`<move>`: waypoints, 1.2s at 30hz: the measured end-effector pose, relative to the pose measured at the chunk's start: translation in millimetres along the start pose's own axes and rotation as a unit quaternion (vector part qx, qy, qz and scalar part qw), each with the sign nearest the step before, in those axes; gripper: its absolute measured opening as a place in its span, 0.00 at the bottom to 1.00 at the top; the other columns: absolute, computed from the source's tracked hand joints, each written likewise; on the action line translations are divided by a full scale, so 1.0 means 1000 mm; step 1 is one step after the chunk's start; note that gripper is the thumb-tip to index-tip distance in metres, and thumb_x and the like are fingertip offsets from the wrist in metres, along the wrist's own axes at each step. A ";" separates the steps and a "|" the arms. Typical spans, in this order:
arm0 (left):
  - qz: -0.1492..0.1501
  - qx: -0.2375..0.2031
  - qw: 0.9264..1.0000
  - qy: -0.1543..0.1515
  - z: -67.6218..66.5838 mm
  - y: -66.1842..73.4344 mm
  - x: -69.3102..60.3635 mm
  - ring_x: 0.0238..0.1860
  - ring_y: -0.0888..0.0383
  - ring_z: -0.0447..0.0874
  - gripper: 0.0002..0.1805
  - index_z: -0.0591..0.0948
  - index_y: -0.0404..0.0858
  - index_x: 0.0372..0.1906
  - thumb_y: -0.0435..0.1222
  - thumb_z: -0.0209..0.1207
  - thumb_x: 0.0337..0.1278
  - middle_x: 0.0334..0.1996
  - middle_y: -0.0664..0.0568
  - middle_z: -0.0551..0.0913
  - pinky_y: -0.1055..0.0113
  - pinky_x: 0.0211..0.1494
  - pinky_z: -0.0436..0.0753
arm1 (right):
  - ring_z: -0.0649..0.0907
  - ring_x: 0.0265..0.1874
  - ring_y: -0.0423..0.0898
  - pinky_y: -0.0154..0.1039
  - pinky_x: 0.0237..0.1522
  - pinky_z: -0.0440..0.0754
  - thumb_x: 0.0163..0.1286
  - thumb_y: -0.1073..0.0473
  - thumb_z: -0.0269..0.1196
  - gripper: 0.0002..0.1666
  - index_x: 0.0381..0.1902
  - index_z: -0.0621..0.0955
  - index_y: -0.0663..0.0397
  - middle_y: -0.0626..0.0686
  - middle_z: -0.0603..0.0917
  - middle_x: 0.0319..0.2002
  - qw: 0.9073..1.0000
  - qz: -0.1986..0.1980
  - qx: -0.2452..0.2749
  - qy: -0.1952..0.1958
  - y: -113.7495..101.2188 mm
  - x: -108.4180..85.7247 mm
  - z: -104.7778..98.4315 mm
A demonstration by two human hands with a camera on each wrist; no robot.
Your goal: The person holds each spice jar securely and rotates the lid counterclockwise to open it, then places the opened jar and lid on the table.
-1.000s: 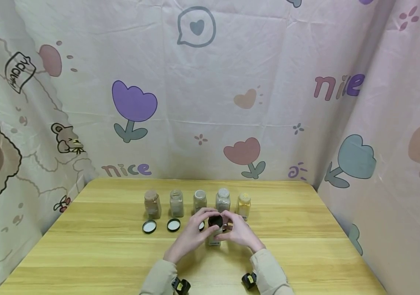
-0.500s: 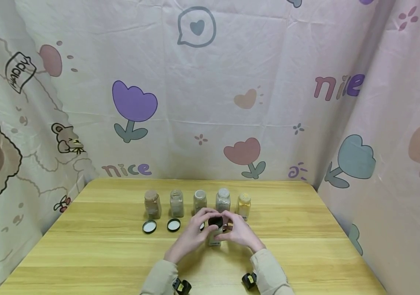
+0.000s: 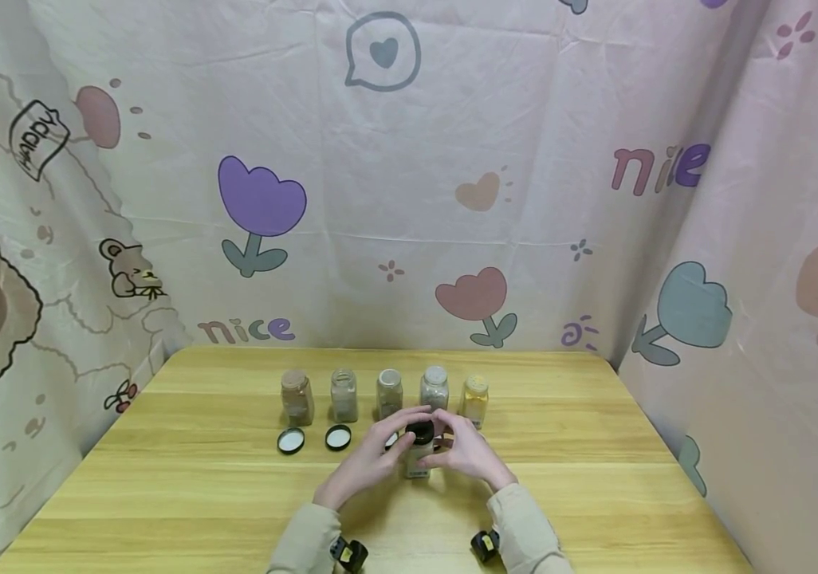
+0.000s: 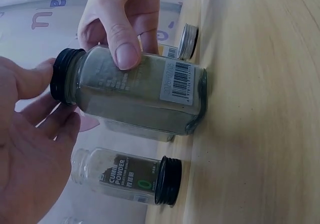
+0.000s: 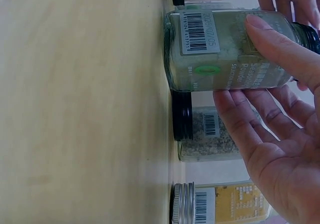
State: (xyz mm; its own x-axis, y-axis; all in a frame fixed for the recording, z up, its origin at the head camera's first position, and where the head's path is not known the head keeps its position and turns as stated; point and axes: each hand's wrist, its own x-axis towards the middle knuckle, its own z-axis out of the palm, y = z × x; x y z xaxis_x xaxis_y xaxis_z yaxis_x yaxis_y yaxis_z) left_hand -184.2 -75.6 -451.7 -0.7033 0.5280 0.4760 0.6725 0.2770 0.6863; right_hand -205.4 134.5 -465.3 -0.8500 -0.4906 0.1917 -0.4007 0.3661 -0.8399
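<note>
A glass jar of pale seasoning powder [image 3: 418, 462] stands upright at the middle of the table, barcode facing the near side. My right hand [image 3: 469, 450] grips its body, thumb on the near face in the left wrist view. My left hand [image 3: 369, 462] is at the jar's black lid [image 4: 65, 76], thumb and fingers on opposite sides of it. The lid sits on the jar's mouth; whether it is threaded I cannot tell. Behind the hands, a cumin powder jar [image 4: 120, 171] has a black lid [image 4: 169, 181] propped before it.
An uncapped row holds a brown powder jar [image 3: 297, 401], a greyish jar [image 3: 344, 399], a coarse grey-filled jar [image 3: 434, 388] and a yellow-filled jar [image 3: 475, 401]. Loose lids [image 3: 290, 441] lie before them, including a silver lid [image 5: 183, 204]. Patterned cloth [image 3: 380, 199] hangs behind.
My left thumb and wrist have shifted slightly left around the black lid, uncovering more of its side. My right hand and the jar stay in place.
</note>
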 end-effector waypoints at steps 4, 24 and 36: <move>0.011 0.017 1.000 0.019 0.002 0.000 0.001 0.67 0.44 0.77 0.19 0.77 0.34 0.64 0.31 0.53 0.73 0.64 0.42 0.79 0.49 0.71 0.78 | 0.83 0.49 0.48 0.49 0.64 0.84 0.52 0.62 0.79 0.31 0.53 0.78 0.57 0.55 0.84 0.47 1.000 0.000 0.006 -0.001 -0.001 0.000 0.000; 0.000 0.014 1.000 -0.011 -0.001 0.001 -0.001 0.72 0.42 0.71 0.19 0.75 0.36 0.66 0.31 0.51 0.75 0.70 0.41 0.74 0.44 0.74 0.73 | 0.83 0.54 0.52 0.49 0.64 0.83 0.51 0.62 0.79 0.33 0.54 0.78 0.59 0.56 0.83 0.50 1.000 0.009 0.006 0.005 0.000 0.000 0.001; -0.021 0.065 0.995 0.072 0.009 0.001 0.002 0.62 0.47 0.80 0.21 0.80 0.39 0.60 0.40 0.64 0.65 0.61 0.45 0.79 0.49 0.65 0.83 | 0.82 0.45 0.41 0.51 0.62 0.85 0.52 0.65 0.78 0.26 0.48 0.79 0.59 0.54 0.83 0.42 1.000 -0.009 -0.008 0.005 -0.005 0.000 0.000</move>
State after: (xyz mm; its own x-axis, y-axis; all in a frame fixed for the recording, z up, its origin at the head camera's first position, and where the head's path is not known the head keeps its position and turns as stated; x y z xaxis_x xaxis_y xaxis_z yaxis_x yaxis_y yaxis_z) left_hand -183.1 -67.4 -455.2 -0.7513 0.3963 0.5277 0.6588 0.4038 0.6347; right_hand -203.0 132.7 -461.4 -0.8462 -0.4888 0.2121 -0.4213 0.3701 -0.8279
